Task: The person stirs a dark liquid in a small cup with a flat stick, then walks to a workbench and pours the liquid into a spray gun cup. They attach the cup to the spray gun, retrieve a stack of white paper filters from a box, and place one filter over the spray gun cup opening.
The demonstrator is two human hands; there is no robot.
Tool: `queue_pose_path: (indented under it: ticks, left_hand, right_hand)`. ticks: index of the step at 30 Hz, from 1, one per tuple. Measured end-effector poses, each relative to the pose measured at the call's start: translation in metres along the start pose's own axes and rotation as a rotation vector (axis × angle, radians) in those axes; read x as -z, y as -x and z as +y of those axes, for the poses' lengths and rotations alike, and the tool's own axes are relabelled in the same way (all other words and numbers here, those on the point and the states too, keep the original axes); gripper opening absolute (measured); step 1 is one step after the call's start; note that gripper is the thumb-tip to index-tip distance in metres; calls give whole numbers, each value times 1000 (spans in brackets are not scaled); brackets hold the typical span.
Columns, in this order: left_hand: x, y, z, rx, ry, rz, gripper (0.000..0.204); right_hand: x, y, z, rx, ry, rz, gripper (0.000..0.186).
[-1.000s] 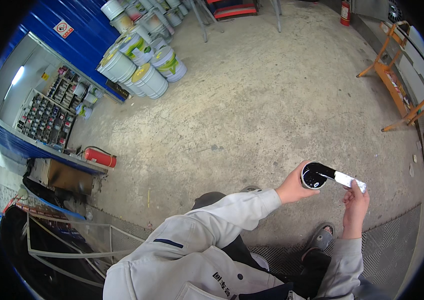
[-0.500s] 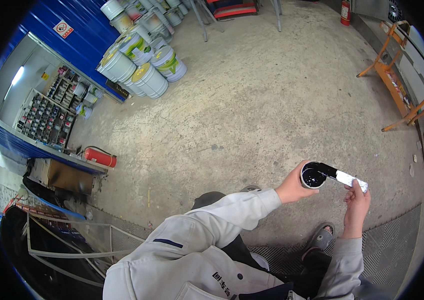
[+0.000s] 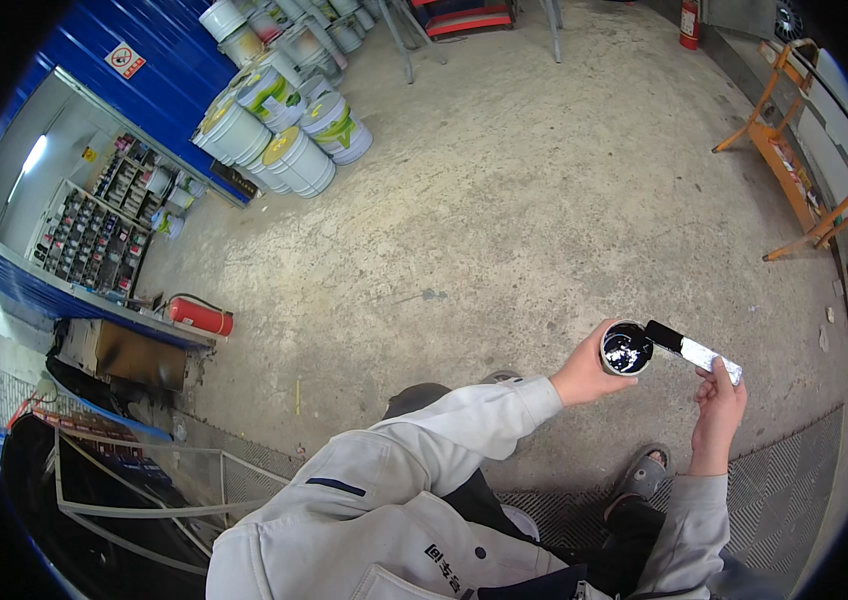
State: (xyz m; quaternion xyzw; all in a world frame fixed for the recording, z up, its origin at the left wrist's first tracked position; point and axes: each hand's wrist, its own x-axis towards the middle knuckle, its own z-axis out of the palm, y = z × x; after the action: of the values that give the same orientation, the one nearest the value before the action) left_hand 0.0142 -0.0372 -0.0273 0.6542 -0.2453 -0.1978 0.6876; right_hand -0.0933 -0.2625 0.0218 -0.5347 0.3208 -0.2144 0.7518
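My left hand [image 3: 586, 372] is wrapped round a small round cup [image 3: 628, 349] holding glossy black paint. Pinched in my right hand [image 3: 719, 408] is a flat stirring stick [image 3: 706, 358], silvery at the held end and coated black at the other. The stick's black end lies at the cup's right rim, tilted down toward my right hand. I cannot tell whether it touches the rim.
Stacked paint buckets [image 3: 299, 160] stand at the far left, and a red fire extinguisher [image 3: 200, 314] lies near the left doorway. On the right is an orange metal stand [image 3: 789, 180]. A glass-like panel frame [image 3: 144, 470] sits at my lower left. Grey matting [image 3: 784, 500] lies under my feet.
The stick's black end has moved from over the paint to the cup's right rim. My right hand has shifted slightly right; my left hand and the cup have stayed in place.
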Motion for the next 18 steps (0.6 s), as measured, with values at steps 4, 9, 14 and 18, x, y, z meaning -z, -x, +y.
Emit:
queue_pose_path:
  ticks: [4, 9, 14, 18]
  left_hand:
    - [-1, -1, 0, -26, 30, -8, 78]
    - [-1, -1, -2, -44, 21, -30, 78]
    - [-1, 0, -3, -20, 11, 11, 77]
    - [-2, -1, -4, -47, 33, -4, 77]
  right_hand:
    - [-5, 10, 8, -24, 4, -77, 20]
    - [-8, 11, 7, -31, 40, -79, 20]
    - [-1, 2, -3, 1, 14, -30, 19]
    - [-7, 14, 8, -35, 21, -102, 19]
